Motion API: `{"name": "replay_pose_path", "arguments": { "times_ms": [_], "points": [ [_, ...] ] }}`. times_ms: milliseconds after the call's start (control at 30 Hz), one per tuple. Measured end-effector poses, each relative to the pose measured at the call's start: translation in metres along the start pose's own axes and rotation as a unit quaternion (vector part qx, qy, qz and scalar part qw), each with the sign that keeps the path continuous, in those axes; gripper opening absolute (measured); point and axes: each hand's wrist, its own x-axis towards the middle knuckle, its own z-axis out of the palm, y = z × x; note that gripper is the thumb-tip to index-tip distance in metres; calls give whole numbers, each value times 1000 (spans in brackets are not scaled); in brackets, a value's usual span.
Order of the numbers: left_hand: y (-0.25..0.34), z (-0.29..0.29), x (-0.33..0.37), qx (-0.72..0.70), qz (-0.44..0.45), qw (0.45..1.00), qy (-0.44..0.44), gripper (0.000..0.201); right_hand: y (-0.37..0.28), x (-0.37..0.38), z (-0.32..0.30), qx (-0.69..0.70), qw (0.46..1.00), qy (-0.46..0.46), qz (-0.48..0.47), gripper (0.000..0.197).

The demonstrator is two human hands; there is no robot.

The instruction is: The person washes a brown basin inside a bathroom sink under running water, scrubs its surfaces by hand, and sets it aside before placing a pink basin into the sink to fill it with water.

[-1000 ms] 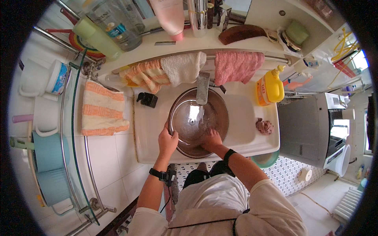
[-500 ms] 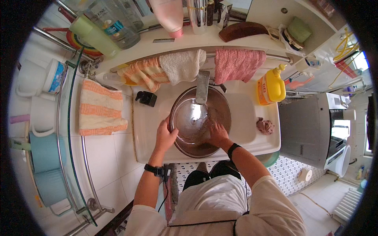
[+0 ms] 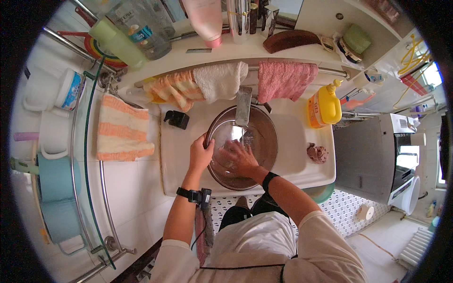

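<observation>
Apparent rubbing step: left hand (image 3: 202,153) clasping metal basin (image 3: 262,137) by its rim, right hand (image 3: 239,158) (splayed, seemingly empty) inside; a stroke would need steady bracing.

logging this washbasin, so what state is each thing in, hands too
left hand: gripping bowl
right hand: spread, inside bowl
bowl: open side up
faucet: above bowl, flow unclear
yellow bottle: upright
pink towel: hanging
white towel: hanging
striped towels: hanging
cloth: crumpled
comb: lying down
</observation>
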Motion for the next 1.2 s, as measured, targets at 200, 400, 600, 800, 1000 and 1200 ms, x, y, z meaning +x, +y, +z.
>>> {"name": "replay_pose_path", "arguments": {
  "times_ms": [200, 400, 600, 800, 1000, 1200],
  "points": [
    [-9, 5, -9, -32, 16, 999, 9, 38, 40, -28, 55, 187, 940, 46, 282, 103],
    [-34, 2, -32, 40, -4, 999, -22, 67, 15, -24, 17, -7, 994, -43, 102, 85],
    [-23, 0, -39, 12, -148, 986, -75, 72, 20, -24, 50, 59, 985, 51, 154, 87],
    [-31, 1, -48, 44, -31, 998, -27, 60, -2, -1, 8, 7, 995, 3, 97, 82],
    [-14, 8, -50, 37, -45, 998, -4, 40, 56, -50, 42, -124, 970, -71, 198, 92],
    [32, -1, 2, 5, -33, 999, 12, 37, -2, -42, 37, -7, 956, -170, 240, 105]
  ]
}}
